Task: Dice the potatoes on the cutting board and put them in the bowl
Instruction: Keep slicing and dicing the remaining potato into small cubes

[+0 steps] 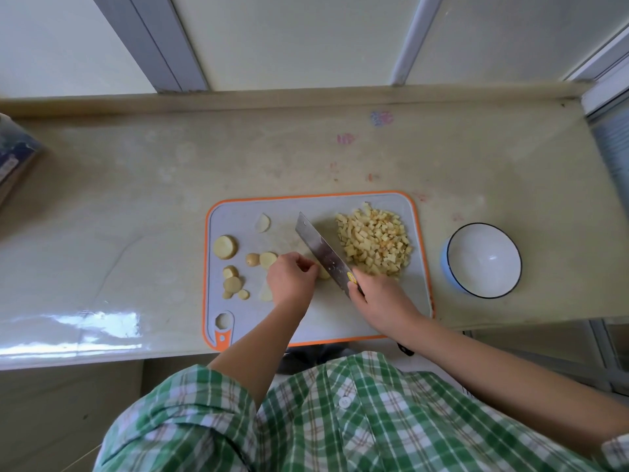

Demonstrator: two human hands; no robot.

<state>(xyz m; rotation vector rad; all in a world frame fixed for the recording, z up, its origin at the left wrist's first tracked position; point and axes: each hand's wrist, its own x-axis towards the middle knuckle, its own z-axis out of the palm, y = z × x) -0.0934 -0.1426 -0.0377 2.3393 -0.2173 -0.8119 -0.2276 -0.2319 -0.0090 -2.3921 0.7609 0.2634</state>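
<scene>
A grey cutting board with an orange rim (381,321) lies on the counter. On its right side sits a heap of diced potato (374,243). Several round potato slices (225,247) lie on its left side. My right hand (377,298) grips the handle of a cleaver (321,252), whose blade slants up and left across the board. My left hand (292,277) presses a potato piece (323,272) against the blade's left face; most of that piece is hidden. A white bowl with a dark rim (483,260) stands empty on the counter just right of the board.
The beige counter (136,206) runs left and right, with a raised back edge under a window. A dark-printed package (15,155) sits at the far left edge. The counter's front edge is near my green plaid shirt.
</scene>
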